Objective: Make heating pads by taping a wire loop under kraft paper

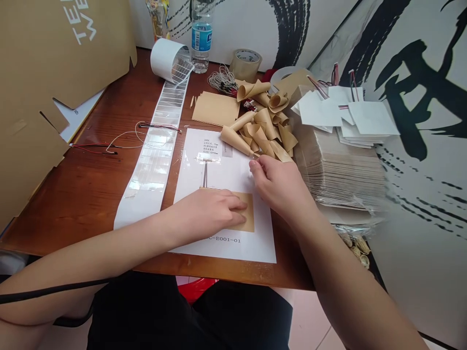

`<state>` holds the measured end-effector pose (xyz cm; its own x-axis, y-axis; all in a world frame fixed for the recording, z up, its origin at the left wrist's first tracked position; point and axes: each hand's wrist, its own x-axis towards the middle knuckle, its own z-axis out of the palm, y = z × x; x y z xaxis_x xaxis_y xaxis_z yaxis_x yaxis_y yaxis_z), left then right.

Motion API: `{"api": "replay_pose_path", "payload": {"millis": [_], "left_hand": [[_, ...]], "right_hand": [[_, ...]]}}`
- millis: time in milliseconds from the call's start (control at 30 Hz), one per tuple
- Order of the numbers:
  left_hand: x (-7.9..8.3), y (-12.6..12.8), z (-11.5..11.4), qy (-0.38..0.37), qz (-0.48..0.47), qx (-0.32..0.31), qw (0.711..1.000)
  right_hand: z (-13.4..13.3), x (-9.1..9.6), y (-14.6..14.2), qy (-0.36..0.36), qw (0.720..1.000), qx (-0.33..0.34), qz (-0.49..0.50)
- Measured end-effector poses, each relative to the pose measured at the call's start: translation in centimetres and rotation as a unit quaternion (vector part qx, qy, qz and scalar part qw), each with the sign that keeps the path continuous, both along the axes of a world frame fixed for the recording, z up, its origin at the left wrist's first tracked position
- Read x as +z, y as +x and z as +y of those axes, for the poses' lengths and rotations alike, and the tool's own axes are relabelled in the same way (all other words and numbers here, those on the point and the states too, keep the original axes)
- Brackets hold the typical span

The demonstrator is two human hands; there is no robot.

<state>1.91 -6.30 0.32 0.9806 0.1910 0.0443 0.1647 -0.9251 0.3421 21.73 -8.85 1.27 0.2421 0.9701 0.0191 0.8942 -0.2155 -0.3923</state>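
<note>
My left hand (pixel 209 209) lies flat, fingers stretched, pressing a tan square sheet (pixel 245 214) onto a white printed paper (pixel 222 194) on the wooden table (pixel 87 189). A thin wire part (pixel 205 177) runs up from under the tan sheet on the paper. My right hand (pixel 279 182) hovers just right of it, its fingertips pinched together at the paper's right edge near the tip of a rolled tan cone (pixel 237 142); what they pinch is too small to name.
A pile of rolled tan cones (pixel 268 126) and a flat tan stack (pixel 216 108) lie behind. A label strip (pixel 155 150) unrolls from a white roll (pixel 168 59). Stacked sheets (pixel 339 167), white squares (pixel 350 116), a water bottle (pixel 200 34), tape roll (pixel 245 62), loose wires (pixel 120 141), cardboard (pixel 44 73).
</note>
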Motion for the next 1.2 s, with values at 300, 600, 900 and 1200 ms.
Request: {"api": "replay_pose_path", "payload": {"millis": [300,600,900,1200], "left_hand": [[-1.1,0.5,0.1,-0.003,0.015,0.003,1.0],[-2.1,1.6,0.2,-0.023,-0.035,-0.012,0.999],[-2.0,1.5,-0.4,0.012,0.04,0.01,0.999],[-1.9,1.6,-0.7,0.023,0.064,0.049,0.996]], "right_hand": [[0.0,-0.8,-1.0,0.014,1.0,0.01,0.019],[-0.4,-0.5,-1.5,0.066,0.98,0.006,0.189],[-0.4,-0.6,-1.2,0.038,0.938,-0.042,0.343],[-0.5,-0.7,-1.6,0.103,0.926,-0.035,0.362]]}}
